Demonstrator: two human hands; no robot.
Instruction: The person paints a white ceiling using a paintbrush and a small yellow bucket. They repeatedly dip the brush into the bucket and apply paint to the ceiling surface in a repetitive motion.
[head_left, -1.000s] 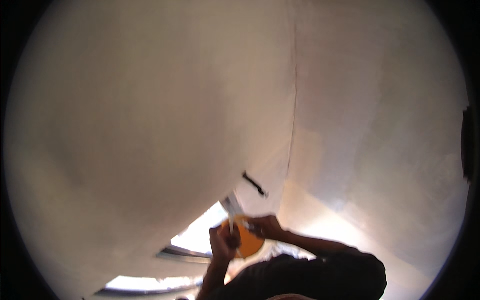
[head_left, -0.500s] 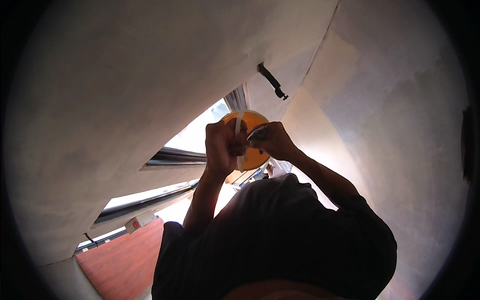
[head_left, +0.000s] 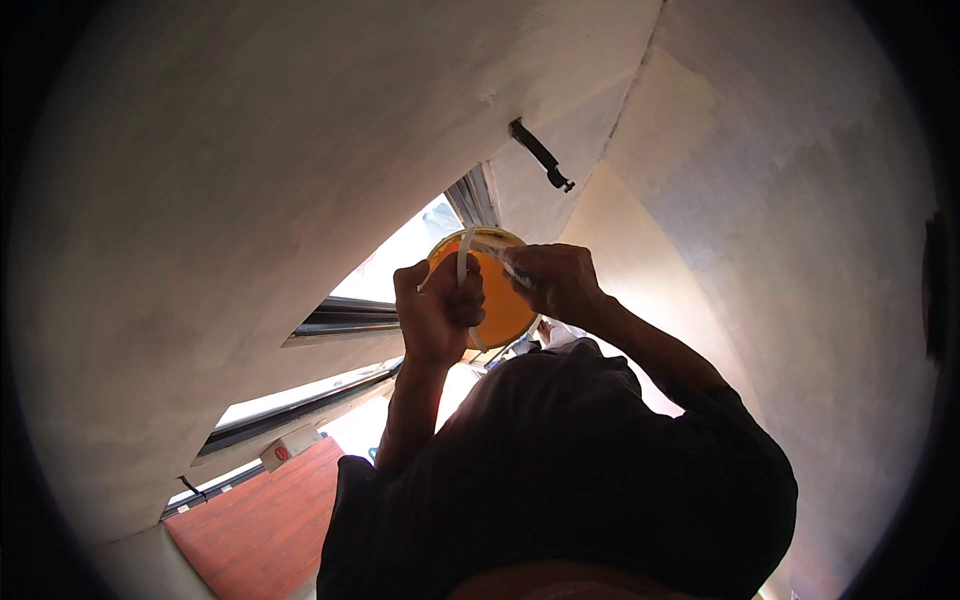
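Note:
A round yellow-orange bucket [head_left: 507,307] hangs in the middle of the view, its open top toward me. Its white carrying handle [head_left: 463,262] runs through the closed fingers of my left hand [head_left: 438,312]. At the bucket's right rim, my right hand [head_left: 560,278] is closed around a pale, smeared tool [head_left: 490,246] that reaches over the bucket's mouth. The tool's kind does not show clearly, as my fingers cover part of it. What lies deep in the bucket is too dark to make out.
Pale plastered surfaces [head_left: 250,150] rise on both sides. A black bracket [head_left: 541,155] sticks out above the bucket. Bright window openings [head_left: 385,270] with dark frames lie to the left. A reddish wood-like panel [head_left: 265,520] and a small pale box [head_left: 288,447] are at lower left.
My right hand has moved slightly right and away from my left hand, and more of the pale tool shows across the bucket's mouth. My left hand has shifted slightly left, still holding the handle.

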